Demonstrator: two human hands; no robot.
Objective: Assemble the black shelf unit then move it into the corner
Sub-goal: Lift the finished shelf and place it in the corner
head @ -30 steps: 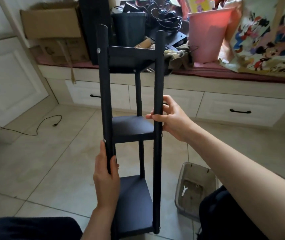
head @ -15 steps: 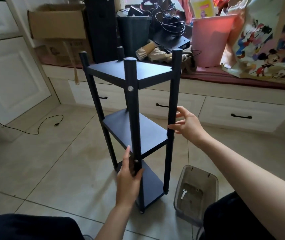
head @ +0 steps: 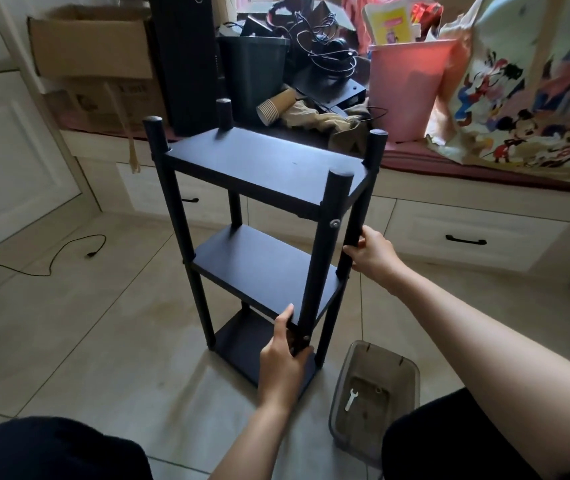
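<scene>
So the black shelf unit (head: 262,237) looks fully put together, three boards on four posts, standing on the tiled floor (head: 68,341) pretty much dead centre in front of the person, long axis up and down with the top tipping a bit toward 1 o'clock. The left hand (head: 285,358) grips the near post low down, at about the bottom board, fingers wrapped around it. The right hand (head: 371,251) holds the right-side post higher up, between the top and middle boards, fingers curled on it too. From the left hand the unit rises toward 12 o'clock; from the right hand it sits at 9 o'clock. Probably the lift comes next, and with one grip low and one high the tall thing should stay upright. Which corner it's headed for isn't obvious here.
</scene>
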